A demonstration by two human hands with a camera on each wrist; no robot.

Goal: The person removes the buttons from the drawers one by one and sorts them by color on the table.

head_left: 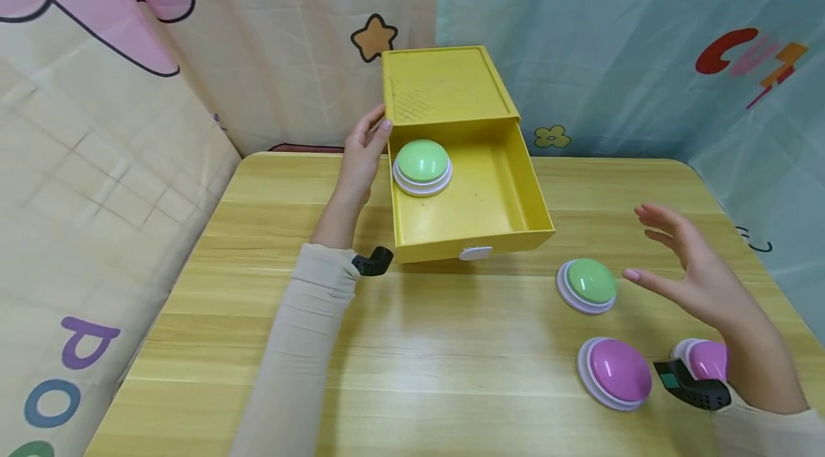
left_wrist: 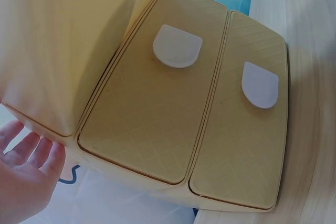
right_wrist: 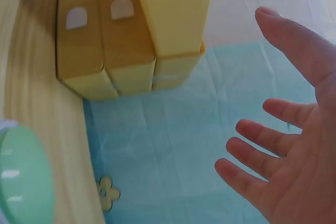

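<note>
A yellow drawer cabinet stands at the back of the table with its top drawer pulled out. Inside that drawer, at its left side, sits a green push button on a white base. My left hand rests with extended fingers against the cabinet's left side, beside the drawer; the left wrist view shows the fingers along its edge. To the right, my right hand hovers with fingers spread and nothing in it. A second green button lies on the table just left of its thumb.
Two pink buttons lie at the front right, one larger in view and one partly hidden by the right wrist. Lower drawers of the cabinet are closed. A printed curtain hangs behind and beside the wooden table.
</note>
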